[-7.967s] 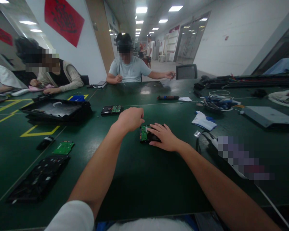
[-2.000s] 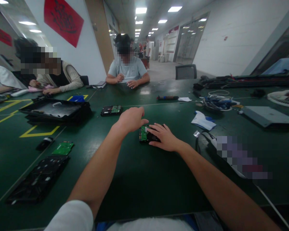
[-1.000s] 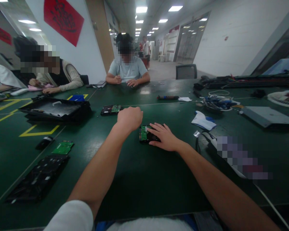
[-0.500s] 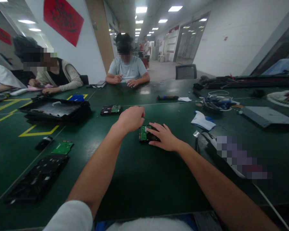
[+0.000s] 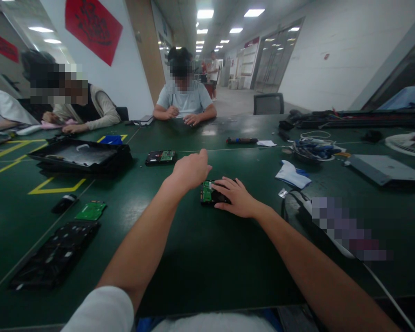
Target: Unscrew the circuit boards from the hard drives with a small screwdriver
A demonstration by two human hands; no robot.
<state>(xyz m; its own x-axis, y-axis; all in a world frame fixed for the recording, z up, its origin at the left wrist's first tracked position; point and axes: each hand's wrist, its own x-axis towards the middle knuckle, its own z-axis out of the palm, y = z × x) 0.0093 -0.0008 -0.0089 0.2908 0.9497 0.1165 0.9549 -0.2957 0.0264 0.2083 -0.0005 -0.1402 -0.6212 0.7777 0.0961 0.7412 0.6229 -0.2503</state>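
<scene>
A hard drive (image 5: 206,192) with a green circuit board lies flat on the table in front of me. My right hand (image 5: 237,197) rests over its right part with fingers spread and stretched out, covering much of it. Just above the drive's far left edge, my left hand (image 5: 191,169) is closed, knuckles up. Whatever its fingers pinch is hidden behind the hand. Further off to the left lies a second hard drive (image 5: 161,157), its board facing up.
On the left are a black tray (image 5: 114,159), a loose green circuit board (image 5: 91,210) and a black plastic frame (image 5: 55,256). To the right lie a glove (image 5: 292,174), bundled cables (image 5: 314,148), a metal case (image 5: 387,168) and a power strip (image 5: 327,230). A person (image 5: 185,99) sits opposite.
My left hand has turned slightly, with a fingertip now showing higher at its top. The right hand stays on the hard drive. The camera view has shifted a little.
</scene>
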